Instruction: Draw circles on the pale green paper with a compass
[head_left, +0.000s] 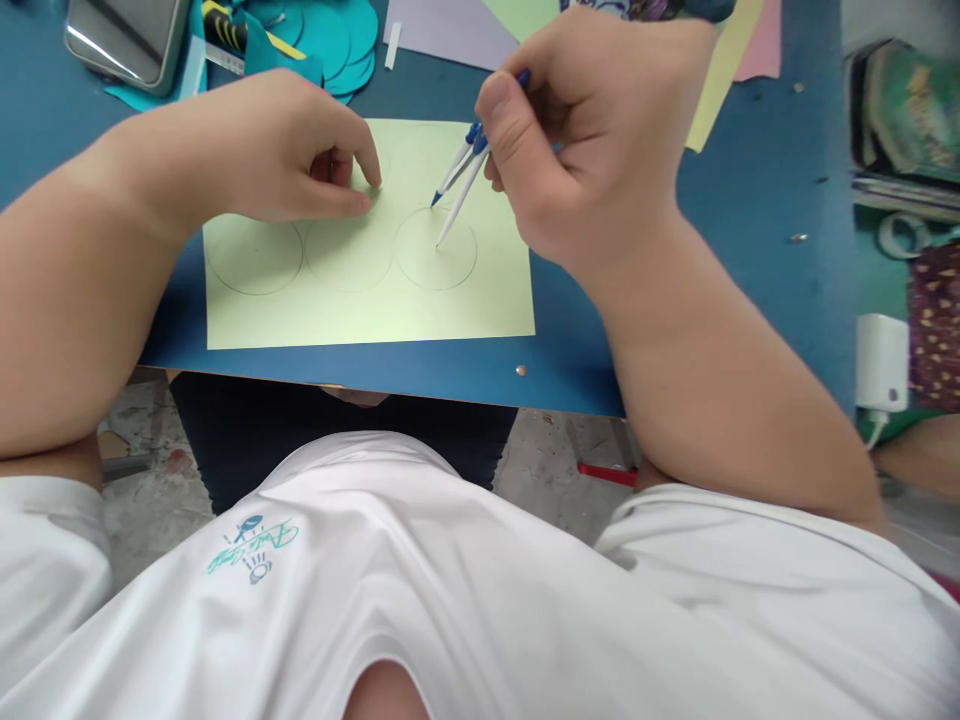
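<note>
A pale green sheet of paper (450,300) lies on the blue table (750,220) with three pencilled circles in a row. My right hand (592,130) is closed on a blue and white compass (459,180); one leg stands at the middle of the right-hand circle, the other touches its upper edge. My left hand (285,150) rests on the paper's upper left, fingertips curled and pressed down on the sheet.
Teal paper circles (337,40) and a metal tin (124,40) lie at the far left. Lilac, yellow and pink sheets (720,60) lie behind my right hand. A white charger (883,362) and scissors (900,235) sit at the right. A small pin (520,370) lies near the front edge.
</note>
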